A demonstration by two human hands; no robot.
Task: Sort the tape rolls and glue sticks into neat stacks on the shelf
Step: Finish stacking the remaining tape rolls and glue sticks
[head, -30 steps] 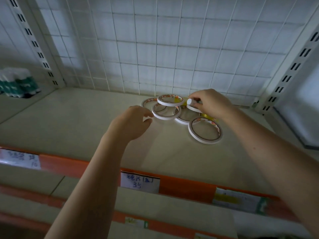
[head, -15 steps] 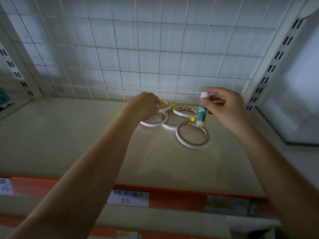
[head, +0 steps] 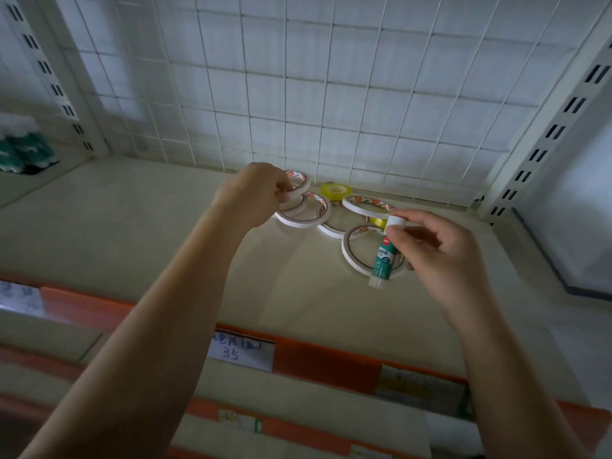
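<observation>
One glue stick (head: 383, 256) hung upright, pinched by its white cap in the right hand (head: 437, 250), above the nearest white tape roll (head: 356, 256). The left hand (head: 255, 193) gripped another of five white rolls; one yellow roll (head: 335, 190) lay behind.

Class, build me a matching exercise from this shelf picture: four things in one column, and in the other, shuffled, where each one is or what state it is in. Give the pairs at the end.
Things
1. green-and-white glue stick
2. small yellow tape roll
3. white tape ring with orange print
4. handwritten label reading 35

Places or states
A. gripped by the left hand
B. on the shelf's orange front edge
C. pinched upright in the right hand
D. lying by the wire grid at the back

Pairs: 1-C, 2-D, 3-A, 4-B
</observation>
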